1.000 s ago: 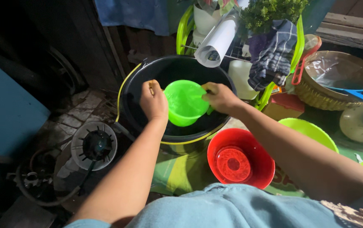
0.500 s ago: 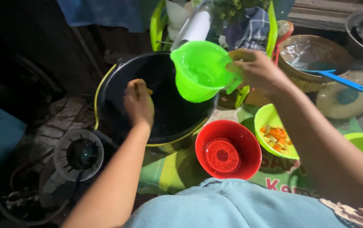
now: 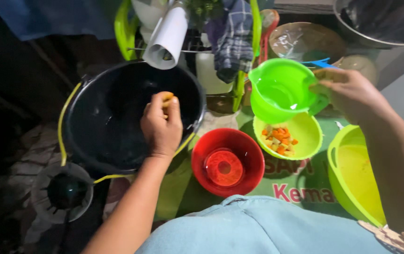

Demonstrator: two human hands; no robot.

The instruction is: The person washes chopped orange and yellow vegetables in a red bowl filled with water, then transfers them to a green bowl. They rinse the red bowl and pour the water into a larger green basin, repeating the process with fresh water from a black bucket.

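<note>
Green scoop and small orange piece, both held.
Bright green plastic scoop (image 3: 281, 89) tilted, water inside, above yellow-green bowl; orange piece (image 3: 166, 99) over black bucket.

— Left hand (image 3: 162, 124)?
— Curled over the black bucket (image 3: 112, 127), pinching a small orange piece (image 3: 167, 99) above the dark water.

— And the right hand (image 3: 352, 94)?
— Gripping the bright green scoop (image 3: 279, 89) by its handle, held up, water inside.

— Under that scoop?
— A lime bowl (image 3: 305, 136) of diced orange and pale bits. Between the hands, lower, a red bowl (image 3: 227, 162). Below the right forearm, a large lime basin (image 3: 352, 174).
</note>
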